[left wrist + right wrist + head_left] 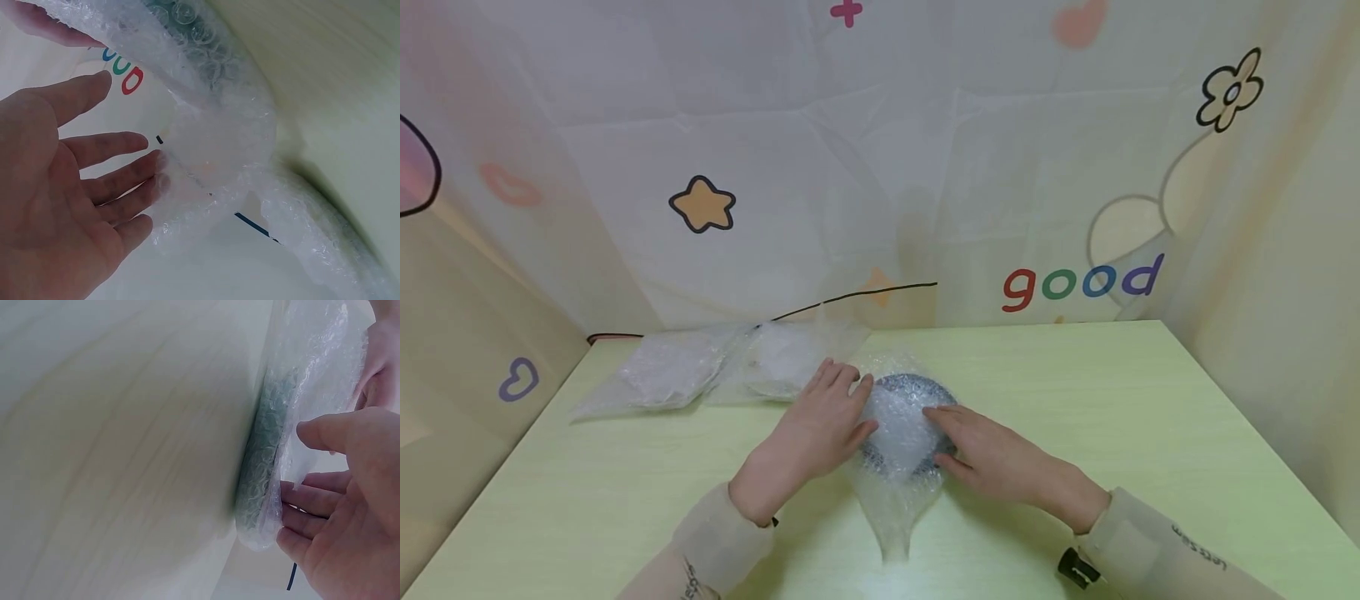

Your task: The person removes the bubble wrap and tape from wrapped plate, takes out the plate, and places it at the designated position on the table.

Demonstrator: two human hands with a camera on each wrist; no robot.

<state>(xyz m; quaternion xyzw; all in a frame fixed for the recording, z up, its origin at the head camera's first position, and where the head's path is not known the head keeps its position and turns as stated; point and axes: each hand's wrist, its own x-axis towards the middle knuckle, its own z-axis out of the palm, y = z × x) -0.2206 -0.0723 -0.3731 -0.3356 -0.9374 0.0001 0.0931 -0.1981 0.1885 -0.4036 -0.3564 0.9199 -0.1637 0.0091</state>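
Note:
A round, plate-like thing in bubble wrap (901,437), with a dark bluish rim and a pale middle, lies flat on the table; a twisted tail of wrap (883,517) points toward me. My left hand (822,423) is at its left edge, fingers loosely extended over the wrap. In the left wrist view the fingertips reach the edge of the clear film (219,137). On the other side, my right hand (996,454) touches the wrapped rim with nearly straight fingers. The right wrist view shows its fingertips against the bubble layer (259,469).
Two more flat bundles in clear bubble wrap, a left one (673,367) and a right one (782,360), lie at the table's back left. The pale green table (1112,433) ends at a printed curtain (760,150) behind and at both sides.

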